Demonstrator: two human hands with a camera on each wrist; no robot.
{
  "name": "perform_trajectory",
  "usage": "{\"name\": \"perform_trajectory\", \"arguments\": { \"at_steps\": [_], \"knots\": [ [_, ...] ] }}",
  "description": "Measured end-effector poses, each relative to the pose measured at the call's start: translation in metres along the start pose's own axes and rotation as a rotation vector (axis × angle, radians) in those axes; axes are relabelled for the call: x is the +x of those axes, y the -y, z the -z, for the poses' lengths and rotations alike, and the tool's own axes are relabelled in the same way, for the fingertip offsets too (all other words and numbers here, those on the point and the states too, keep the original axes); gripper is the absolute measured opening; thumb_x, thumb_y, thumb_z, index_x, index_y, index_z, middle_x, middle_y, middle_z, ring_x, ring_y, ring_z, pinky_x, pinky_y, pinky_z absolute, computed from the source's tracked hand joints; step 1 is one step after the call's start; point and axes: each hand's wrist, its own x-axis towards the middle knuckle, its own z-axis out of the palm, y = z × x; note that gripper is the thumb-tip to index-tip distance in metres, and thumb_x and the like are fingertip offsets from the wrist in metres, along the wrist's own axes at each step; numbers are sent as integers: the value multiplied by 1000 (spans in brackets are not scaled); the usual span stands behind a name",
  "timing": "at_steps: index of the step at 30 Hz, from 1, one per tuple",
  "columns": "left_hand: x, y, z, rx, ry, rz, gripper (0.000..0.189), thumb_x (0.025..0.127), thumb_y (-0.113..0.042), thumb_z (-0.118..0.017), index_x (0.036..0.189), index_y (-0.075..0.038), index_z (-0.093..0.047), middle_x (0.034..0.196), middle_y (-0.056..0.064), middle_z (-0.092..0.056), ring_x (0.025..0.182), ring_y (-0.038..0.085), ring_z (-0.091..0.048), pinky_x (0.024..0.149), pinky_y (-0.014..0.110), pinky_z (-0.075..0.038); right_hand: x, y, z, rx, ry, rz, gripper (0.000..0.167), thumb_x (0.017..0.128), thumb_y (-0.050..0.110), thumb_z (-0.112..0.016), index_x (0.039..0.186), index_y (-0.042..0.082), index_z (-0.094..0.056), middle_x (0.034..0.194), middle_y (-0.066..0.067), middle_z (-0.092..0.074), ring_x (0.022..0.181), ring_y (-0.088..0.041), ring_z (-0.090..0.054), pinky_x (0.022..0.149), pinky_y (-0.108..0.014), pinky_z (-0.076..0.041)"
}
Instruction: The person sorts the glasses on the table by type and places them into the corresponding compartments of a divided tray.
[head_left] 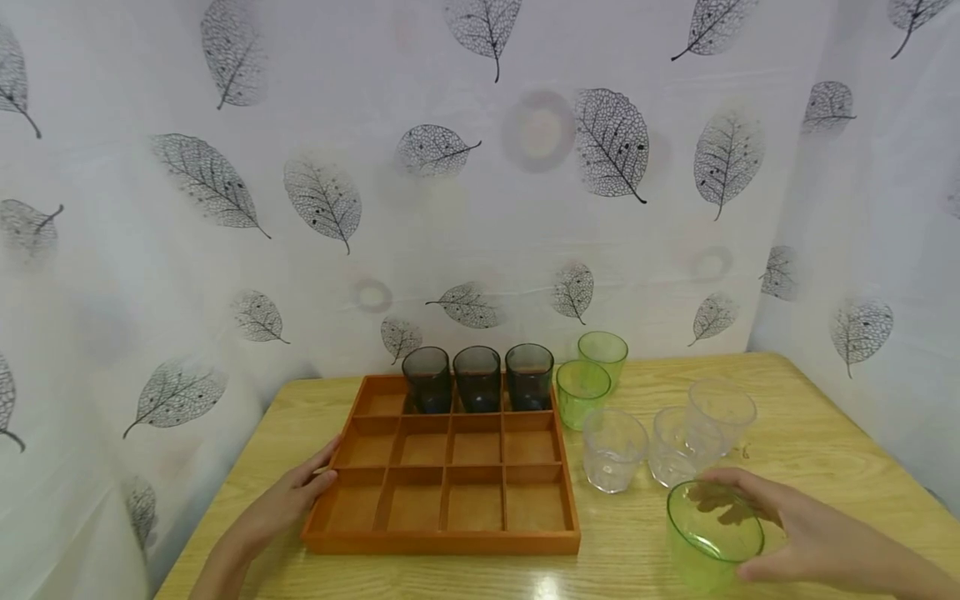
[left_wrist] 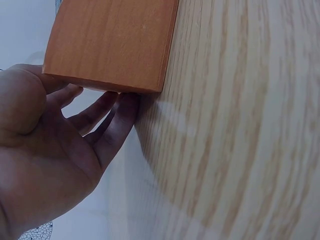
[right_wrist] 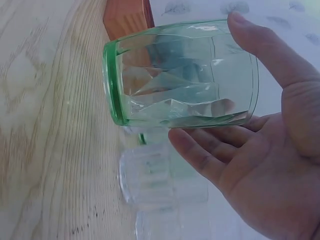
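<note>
My right hand (head_left: 802, 533) holds a green glass cup (head_left: 708, 542) at the front right of the table, thumb on one side and fingers on the other. In the right wrist view the cup (right_wrist: 180, 80) shows its faceted wall and thick green base; whether the base touches the table I cannot tell. My left hand (head_left: 281, 504) rests against the left side of an orange-brown wooden divided tray (head_left: 442, 543). In the left wrist view its fingers (left_wrist: 117, 127) lie loosely along the tray's side. Three dark grey cups (head_left: 477, 379) stand in the tray's back row, and the back-left compartment is bare.
Right of the tray stand two more green cups (head_left: 582, 396) and three clear cups (head_left: 613, 450), close together. A white leaf-patterned curtain (head_left: 480, 208) hangs behind and along both sides of the wooden table (head_left: 810, 433).
</note>
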Motion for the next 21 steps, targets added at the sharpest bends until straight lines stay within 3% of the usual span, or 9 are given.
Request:
{"name": "perform_trajectory", "arguments": {
  "at_steps": [8,15,21],
  "knots": [
    [-1,0,0,-8,9,6,69,113,-34,-43,167,-9,-8,170,25,-3,153,48,-5,117,66,-24,20,15,-7,21,6,-68,81,89,-1,-78,158,9,-37,144,-7,-59,129,-10,-57,92,-25,-54],
    [0,0,0,6,-1,8,68,113,-34,-44,167,-10,-10,170,24,-4,153,48,-6,117,65,-24,39,22,-9,11,-5,-30,85,87,1,-80,159,9,-36,143,-9,-59,132,-11,-55,98,-24,-51],
    [0,0,1,5,-1,10,69,113,-34,-44,167,-10,-10,170,24,-5,153,48,-6,118,65,-24,58,33,-12,24,-10,-62,85,88,3,-81,159,13,-36,143,-7,-59,131,-13,-56,97,-28,-52]
  ]
}}
